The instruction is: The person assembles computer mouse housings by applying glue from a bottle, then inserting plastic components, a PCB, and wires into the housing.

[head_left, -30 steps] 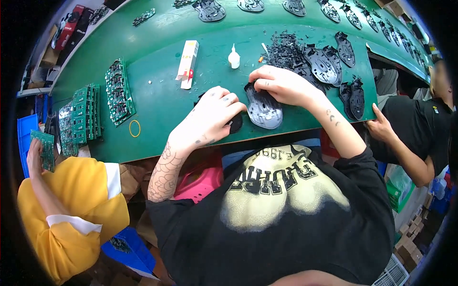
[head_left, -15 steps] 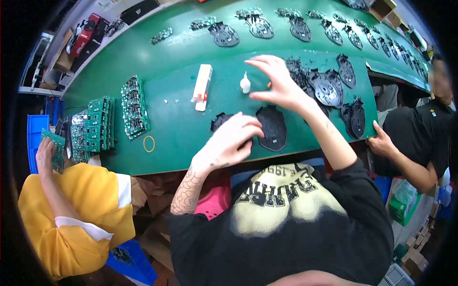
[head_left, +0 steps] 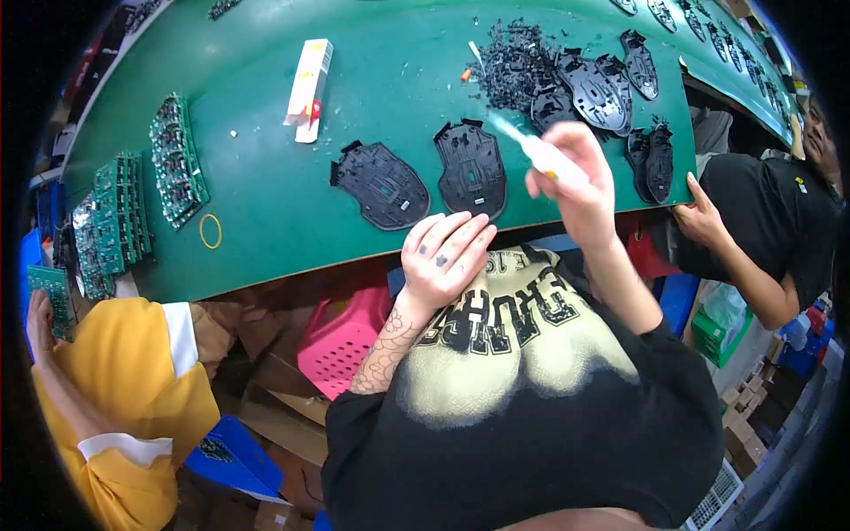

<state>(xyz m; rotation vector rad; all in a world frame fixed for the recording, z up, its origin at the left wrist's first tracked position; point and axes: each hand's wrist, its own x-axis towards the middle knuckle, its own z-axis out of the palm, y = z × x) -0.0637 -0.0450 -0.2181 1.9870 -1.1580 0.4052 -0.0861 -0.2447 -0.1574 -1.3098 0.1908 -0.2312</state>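
My right hand (head_left: pixel 584 190) is closed around a small white squeeze bottle (head_left: pixel 551 159) with a thin nozzle, raised over the bench and pointing up and to the left. Two black plastic mouse shell bases lie side by side before me: a left shell (head_left: pixel 381 186) and a right shell (head_left: pixel 471 168). With fingers stretched out, my left hand (head_left: pixel 447 265) rests at the bench's near edge, its fingertips by the lower ends of both shells. Nothing shows in that hand. Beyond the bottle sits a heap of small black plastic parts (head_left: pixel 518 66), with an orange cap (head_left: pixel 466 76) beside it.
More black shells (head_left: pixel 595 93) lie at the right. An opened white carton (head_left: pixel 310 84), circuit board stacks (head_left: pixel 177 159) and a yellow rubber band (head_left: pixel 219 232) lie leftward. A co-worker's hand (head_left: pixel 701 212) touches the right edge; a yellow-sleeved person (head_left: pixel 133 389) sits left.
My right hand has picked up the white bottle from the bench and drawn it nearer. My left hand has moved back to the near edge, uncovering the left shell. The view has shifted.
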